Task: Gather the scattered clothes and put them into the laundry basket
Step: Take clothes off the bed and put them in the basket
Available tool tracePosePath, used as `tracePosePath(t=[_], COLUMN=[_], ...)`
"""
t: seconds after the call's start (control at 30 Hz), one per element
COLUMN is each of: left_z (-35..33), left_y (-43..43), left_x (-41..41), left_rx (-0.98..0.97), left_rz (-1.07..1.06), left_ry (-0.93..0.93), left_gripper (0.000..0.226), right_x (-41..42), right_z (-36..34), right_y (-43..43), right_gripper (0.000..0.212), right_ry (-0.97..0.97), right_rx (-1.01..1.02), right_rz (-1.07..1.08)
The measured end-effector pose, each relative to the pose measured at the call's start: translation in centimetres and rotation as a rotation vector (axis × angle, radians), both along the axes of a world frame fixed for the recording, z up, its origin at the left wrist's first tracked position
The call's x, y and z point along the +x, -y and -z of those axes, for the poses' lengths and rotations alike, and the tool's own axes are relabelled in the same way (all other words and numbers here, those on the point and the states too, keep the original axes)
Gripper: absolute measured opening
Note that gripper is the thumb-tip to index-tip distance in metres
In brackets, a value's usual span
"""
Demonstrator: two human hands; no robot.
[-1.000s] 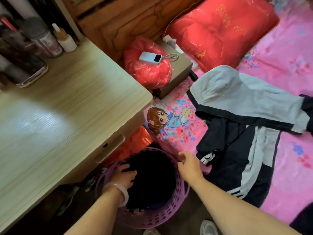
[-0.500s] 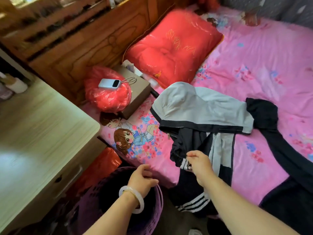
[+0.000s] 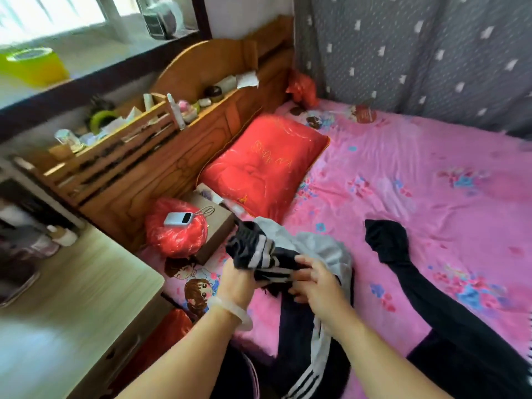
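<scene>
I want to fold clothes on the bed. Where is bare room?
Bare pink sheet lies right of the red pillow, beyond the black garment. The near left corner is crowded: red bag, box, and the jacket both hands grip.

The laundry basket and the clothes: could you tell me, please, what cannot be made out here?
- Laundry basket: head view, only a purple rim sliver shows; the left forearm hides its contents.
- Jacket: bunched; both hands' grip covers its middle, the bottom edge cuts its hem.
- Dark garment: runs off the lower right.
- Headboard shelf items: blurred.
</scene>
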State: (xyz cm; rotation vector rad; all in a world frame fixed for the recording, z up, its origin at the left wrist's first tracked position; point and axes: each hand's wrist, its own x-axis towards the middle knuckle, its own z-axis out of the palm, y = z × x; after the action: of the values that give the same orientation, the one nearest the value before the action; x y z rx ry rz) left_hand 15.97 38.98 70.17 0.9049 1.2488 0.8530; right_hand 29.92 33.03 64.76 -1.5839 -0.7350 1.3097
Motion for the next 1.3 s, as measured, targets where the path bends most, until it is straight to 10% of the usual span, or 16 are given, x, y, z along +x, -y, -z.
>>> tracePosePath(t=[0.13,0.33,0.57,0.77,0.97,1.07,1.2,1.3], left_z=[-9.1,-20.7,-25.2,-22.4,-17.3,-15.5,-16.0,-16.3], left_y=[-0.5,1.6,2.2,4.5,8.8,9.5,8.8,7.7], left_x=[1.5,0.4,-4.1,-4.8,-1.8,-0.5,-0.9,-2.4], left_rx=[-0.063,0.016,0.121,0.025,0.170,0.314,0.256,0.048], left_rz=[-0.137,-0.124,-0.245,0.109,0.504,0.373,0.040,-0.100], left_ry=[0.270,0.516,0.543,0.081,-0.207,-0.321,-0.447,-0.346], left_gripper=[0.007,0.016,0.014,0.012,0.087,0.078,0.025,0.031], right_x=[1.5,3.6,5.1,2.9,1.5,-0.1,-0.7,0.4], right_z=[-0.7,-2.9,-11.1,-20.4,-24.8,-25.4,-26.4,-25.8], right_y=[0.8,1.7,1.1,1.4,0.9,0.8,1.5,2.1], right_gripper=[0.086,0.035,0.025,0.020,0.025,0.013,0.010,0.019], right_ry=[0.567,0.944,0.598,-0.027,-0.445,-0.626,-0.620,-0.248], right_rx=[-0.004,-0.094,-0.141,-0.019,0.006,0.051,0.228,0.293], right_rz=[-0.170,-0.121,-0.104,0.001,-0.061,-0.102,-0.108,-0.069])
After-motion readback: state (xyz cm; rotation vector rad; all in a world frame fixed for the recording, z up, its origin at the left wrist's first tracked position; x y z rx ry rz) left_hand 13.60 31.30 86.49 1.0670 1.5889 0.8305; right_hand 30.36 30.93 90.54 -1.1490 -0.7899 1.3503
